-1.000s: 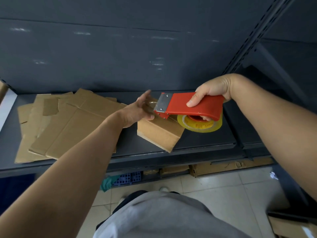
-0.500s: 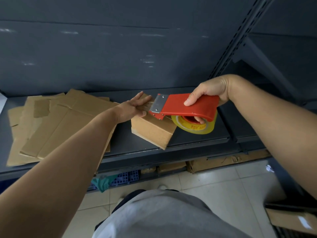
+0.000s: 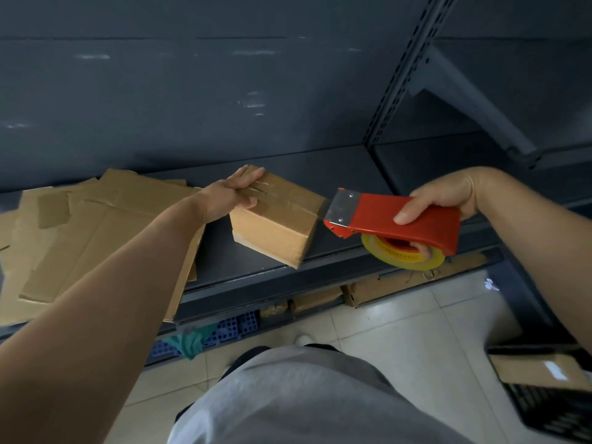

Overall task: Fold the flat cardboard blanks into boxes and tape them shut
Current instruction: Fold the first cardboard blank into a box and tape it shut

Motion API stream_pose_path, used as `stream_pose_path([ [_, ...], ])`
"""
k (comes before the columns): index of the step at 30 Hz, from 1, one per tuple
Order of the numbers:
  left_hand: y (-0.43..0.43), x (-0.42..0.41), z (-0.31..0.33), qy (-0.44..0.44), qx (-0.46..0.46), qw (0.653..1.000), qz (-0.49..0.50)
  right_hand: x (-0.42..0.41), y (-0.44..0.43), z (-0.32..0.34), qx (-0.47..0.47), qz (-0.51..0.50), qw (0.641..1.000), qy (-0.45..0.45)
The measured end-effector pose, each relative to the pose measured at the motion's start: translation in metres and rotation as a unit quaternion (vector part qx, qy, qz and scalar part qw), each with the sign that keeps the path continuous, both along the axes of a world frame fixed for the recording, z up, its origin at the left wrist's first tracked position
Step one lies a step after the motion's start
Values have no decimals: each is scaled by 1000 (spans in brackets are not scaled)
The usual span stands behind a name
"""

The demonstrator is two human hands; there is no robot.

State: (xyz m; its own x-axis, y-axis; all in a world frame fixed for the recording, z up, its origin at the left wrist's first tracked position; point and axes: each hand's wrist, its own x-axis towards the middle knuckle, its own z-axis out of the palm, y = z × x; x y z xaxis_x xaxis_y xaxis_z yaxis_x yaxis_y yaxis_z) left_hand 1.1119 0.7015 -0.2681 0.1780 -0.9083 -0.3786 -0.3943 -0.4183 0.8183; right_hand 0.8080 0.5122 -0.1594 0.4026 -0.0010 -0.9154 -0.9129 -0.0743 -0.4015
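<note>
Left hand: palm down, fingers straight and close together, pressed flat on the top face of the small closed brown cardboard box. Nothing is gripped. The fingertips reach the box's far top edge. A glossy strip of clear tape runs across the top face, out from under these fingers toward the right hand.

Right hand: wrapped round the handle of the red plastic tape dispenser, thumb lying on the upper side, fingers curled in below at the roll's core. The dispenser is held in the air. Its toothed metal blade points toward the left hand and sits just beside the box's nearest corner; contact there cannot be judged. The yellowish roll of clear tape hangs under the handle, below the right hand.

The box stands on the dark grey metal shelf, under the left palm and between the two hands, one corner turned toward the shelf's front edge.

Flat brown cardboard blanks: an overlapping pile on the same shelf, left of the left hand and partly beneath the left forearm.

Below both hands: pale floor tiles, brown cartons under the shelf, a blue perforated crate and a green cloth.
</note>
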Motion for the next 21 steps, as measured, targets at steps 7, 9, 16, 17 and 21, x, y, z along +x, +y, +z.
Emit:
stream_pose_path([
  [7, 3, 1, -3, 33, 1, 999, 4, -38, 9, -15, -30, -66, 996, 52],
  [9, 4, 1, -3, 38, 3, 999, 3, -37, 14, -23, -56, -76, 994, 57],
  [16, 1, -1, -1, 22, 12, 1000, 1, -24, 15, -39, -83, -37, 994, 65],
  [17, 0, -2, -2, 23, 9, 1000, 0, -21, 15, -41, -87, -35, 993, 66],
  [21, 3, -8, 2, 20, -6, 1000, 6, -6, 21, -53, -111, -26, 992, 62],
])
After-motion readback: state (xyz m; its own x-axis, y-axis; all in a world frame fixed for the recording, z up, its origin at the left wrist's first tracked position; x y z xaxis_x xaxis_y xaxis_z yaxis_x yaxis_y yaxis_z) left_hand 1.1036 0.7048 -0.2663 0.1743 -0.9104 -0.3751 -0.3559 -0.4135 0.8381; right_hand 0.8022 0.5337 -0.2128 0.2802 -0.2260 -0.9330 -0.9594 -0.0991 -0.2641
